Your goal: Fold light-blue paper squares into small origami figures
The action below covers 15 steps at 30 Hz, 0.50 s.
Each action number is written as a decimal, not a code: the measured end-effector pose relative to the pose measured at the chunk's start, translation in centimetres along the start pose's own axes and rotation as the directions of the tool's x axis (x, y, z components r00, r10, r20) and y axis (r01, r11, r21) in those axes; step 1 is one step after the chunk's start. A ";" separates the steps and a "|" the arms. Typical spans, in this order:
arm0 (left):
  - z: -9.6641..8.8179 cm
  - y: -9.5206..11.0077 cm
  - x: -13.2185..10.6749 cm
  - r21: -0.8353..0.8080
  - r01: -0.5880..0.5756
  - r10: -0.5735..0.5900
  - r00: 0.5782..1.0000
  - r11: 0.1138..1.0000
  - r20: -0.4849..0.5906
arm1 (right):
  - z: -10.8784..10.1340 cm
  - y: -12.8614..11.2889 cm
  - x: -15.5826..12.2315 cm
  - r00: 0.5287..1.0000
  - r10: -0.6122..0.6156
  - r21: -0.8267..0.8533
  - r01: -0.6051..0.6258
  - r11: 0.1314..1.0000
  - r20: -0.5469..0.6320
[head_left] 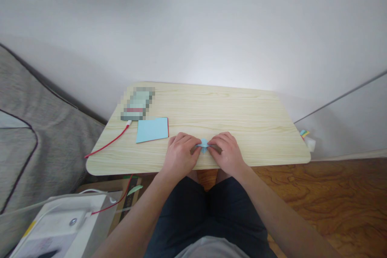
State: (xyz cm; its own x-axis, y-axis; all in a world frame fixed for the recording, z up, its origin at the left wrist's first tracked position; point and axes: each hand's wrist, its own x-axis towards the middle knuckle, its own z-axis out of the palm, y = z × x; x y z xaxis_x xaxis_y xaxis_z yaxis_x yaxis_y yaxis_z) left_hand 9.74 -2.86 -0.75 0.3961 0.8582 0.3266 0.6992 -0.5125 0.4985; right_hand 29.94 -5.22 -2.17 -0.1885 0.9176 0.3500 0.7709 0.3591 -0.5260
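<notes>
Near the table's front edge, a small folded piece of light blue paper (204,144) is held between my two hands. My left hand (182,151) pinches its left end between thumb and fingers. At the opposite end, my right hand (227,151) pinches it the same way. The paper's middle shows between the fingertips, with small points above and below; its ends are hidden by the fingers. Left of my left hand lies a stack of light blue paper (152,130), with a red edge showing on its right side.
A blurred phone (137,105) lies at the table's back left, with a red cable (111,143) running off the left edge. The pale wooden table (223,105) stands against a white wall. A grey sofa (54,129) is at left; a white box (66,225) sits below.
</notes>
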 end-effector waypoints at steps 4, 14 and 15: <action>-0.1 -0.5 0.1 -0.009 0.022 -0.022 1.000 1.000 0.010 | -0.3 -0.2 -0.2 1.000 0.027 -0.056 -0.026 0.998 0.013; 0.2 -0.3 0.4 0.039 0.145 -0.146 0.989 0.989 0.024 | 0.0 -2.6 0.4 0.974 0.224 -0.187 -0.220 0.957 0.000; 0.3 -0.3 0.5 0.050 0.158 -0.160 0.987 0.986 0.024 | 0.1 -2.7 0.4 0.970 0.242 -0.191 -0.238 0.952 -0.001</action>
State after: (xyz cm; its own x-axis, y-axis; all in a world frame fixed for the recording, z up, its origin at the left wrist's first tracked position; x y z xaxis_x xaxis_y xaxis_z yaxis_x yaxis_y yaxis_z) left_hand 9.89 -2.31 -0.93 0.2938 0.9294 0.2234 0.7819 -0.3681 0.5032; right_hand 27.72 -5.79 -0.70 0.0042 0.9770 0.2133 0.8952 0.0913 -0.4362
